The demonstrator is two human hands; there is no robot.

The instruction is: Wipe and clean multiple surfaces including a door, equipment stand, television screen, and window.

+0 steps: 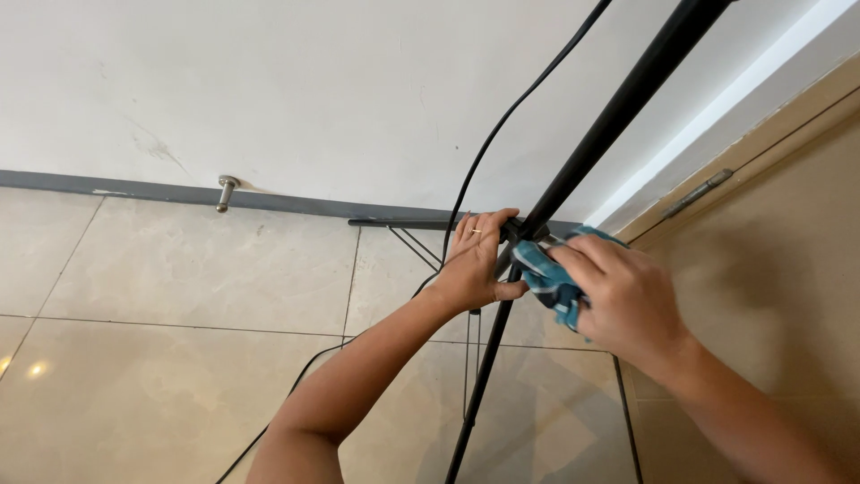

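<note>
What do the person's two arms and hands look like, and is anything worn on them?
Both forearms are bare, with no sleeves in view. The left hand wears a thin gold-coloured ring on one finger. The right hand shows no ring, watch or glove.

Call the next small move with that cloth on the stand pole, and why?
Probably slide the cloth down the pole. The right hand presses it against the pole at the joint, where the left hand grips and steadies the stand; the pole below the joint lies bare.
</note>
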